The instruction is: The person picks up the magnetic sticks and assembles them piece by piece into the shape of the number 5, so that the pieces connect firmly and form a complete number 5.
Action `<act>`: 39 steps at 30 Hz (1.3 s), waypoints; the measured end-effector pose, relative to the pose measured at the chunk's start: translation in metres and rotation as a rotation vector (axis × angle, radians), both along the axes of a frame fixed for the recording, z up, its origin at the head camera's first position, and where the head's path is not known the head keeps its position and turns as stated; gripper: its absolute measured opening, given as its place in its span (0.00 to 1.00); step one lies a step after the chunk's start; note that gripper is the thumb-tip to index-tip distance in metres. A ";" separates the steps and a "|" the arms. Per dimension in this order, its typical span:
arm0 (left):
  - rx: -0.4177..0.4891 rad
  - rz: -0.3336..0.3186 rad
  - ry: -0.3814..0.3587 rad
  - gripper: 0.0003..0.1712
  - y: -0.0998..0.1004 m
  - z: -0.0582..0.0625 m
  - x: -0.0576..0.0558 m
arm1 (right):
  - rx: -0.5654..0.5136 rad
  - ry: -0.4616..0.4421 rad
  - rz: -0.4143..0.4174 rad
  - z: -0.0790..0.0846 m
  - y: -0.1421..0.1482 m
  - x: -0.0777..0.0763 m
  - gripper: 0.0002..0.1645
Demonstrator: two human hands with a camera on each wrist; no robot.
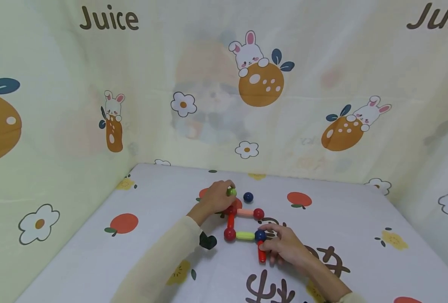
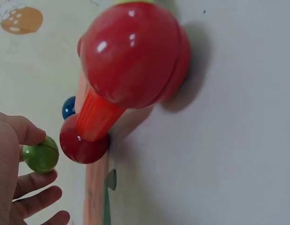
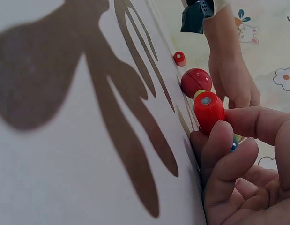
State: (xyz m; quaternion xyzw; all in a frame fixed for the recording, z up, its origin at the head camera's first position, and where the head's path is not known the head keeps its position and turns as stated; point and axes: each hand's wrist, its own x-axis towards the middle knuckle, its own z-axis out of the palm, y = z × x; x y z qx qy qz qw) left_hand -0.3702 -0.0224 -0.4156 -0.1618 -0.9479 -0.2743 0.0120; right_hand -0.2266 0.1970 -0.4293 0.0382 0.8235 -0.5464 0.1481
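Note:
On the cloth stands a ball-and-rod toy, its rods end to end with red balls (image 1: 229, 234). A pink rod (image 1: 245, 212), a red rod and a yellow-green rod (image 1: 245, 235) form three sides. At the near right corner sits a blue ball (image 1: 260, 235), with another red rod (image 1: 261, 253) pointing toward me. My right hand (image 1: 286, 248) holds this corner, fingers around the blue ball and the red rod's upper end. At the far left corner, my left hand (image 1: 217, 197) pinches a green ball (image 2: 40, 154) between thumb and finger, beside a red ball (image 2: 84, 139).
A loose blue ball (image 1: 248, 197) lies beyond the toy. The tabletop cloth (image 1: 140, 261) has printed fruit and writing. Patterned curtains (image 1: 193, 63) stand behind and at both sides. Dark shadows fall across the cloth in the right wrist view.

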 end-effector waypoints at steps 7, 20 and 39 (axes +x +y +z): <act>0.017 -0.068 0.003 0.20 -0.003 0.010 0.017 | -0.001 0.000 0.003 -0.003 0.001 0.000 0.34; 0.052 -0.174 0.030 0.24 -0.011 0.018 0.052 | -0.008 0.011 0.041 -0.005 0.001 0.003 0.34; 0.092 -0.474 0.053 0.14 -0.001 0.022 0.108 | -0.044 0.019 0.050 -0.001 0.003 0.000 0.33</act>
